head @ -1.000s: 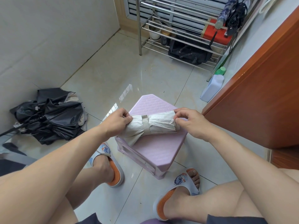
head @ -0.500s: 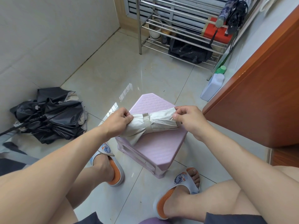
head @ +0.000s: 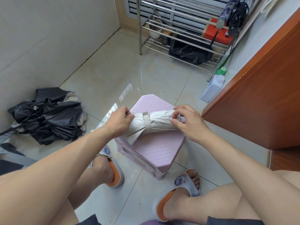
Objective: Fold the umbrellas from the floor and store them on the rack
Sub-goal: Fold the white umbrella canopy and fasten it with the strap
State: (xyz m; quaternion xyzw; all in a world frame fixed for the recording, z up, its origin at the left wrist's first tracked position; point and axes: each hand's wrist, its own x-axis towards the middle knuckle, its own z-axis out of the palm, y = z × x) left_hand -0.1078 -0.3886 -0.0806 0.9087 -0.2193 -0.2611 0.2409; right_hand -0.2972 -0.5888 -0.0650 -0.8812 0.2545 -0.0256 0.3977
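Holding a rolled umbrella over the stool.
My left hand is gripping one end; my right hand is pinching the other.

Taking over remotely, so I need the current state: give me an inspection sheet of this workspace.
Surface: pink stool on a glossy tiled floor.
Job's things: beige umbrella rolled and strapped, lying on the stool; black umbrella unfolded on the floor; metal rack already holds umbrellas.
Clutter: white jug beside the rack.
Hands: left hand grips one end, right hand pinches the other.
Cables: nothing seen.
Surroundings: wooden door, tiled wall.
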